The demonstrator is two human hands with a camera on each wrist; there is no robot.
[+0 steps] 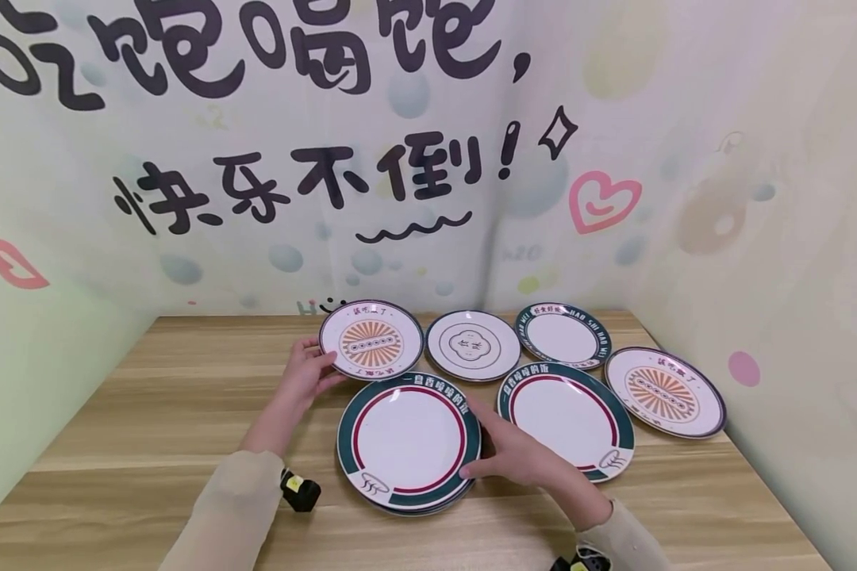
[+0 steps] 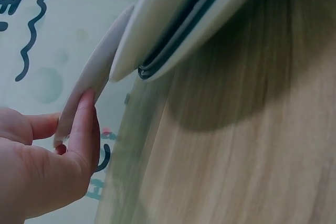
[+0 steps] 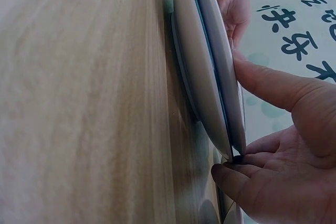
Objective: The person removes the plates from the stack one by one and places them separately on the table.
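Note:
My left hand (image 1: 305, 373) pinches the left edge of a white plate with an orange sunburst (image 1: 373, 342), thumb above and fingers beneath. That plate is lifted, as the left wrist view shows its edge between thumb and fingers (image 2: 84, 124). In front of me lies a green-rimmed plate with a red ring (image 1: 410, 440), on top of a stack of plates (image 3: 205, 66). My right hand (image 1: 510, 448) grips this plate's right side. Its thumb (image 3: 268, 80) rests on the rim, while the fingers bend around the edge.
A white plate with a central emblem (image 1: 474, 346) and a smaller green-rimmed plate (image 1: 564, 337) lie at the back. To the right are another green-rimmed plate (image 1: 564, 420) and a second sunburst plate (image 1: 664, 394). The wooden table (image 1: 150, 444) meets a printed wall (image 1: 428, 262).

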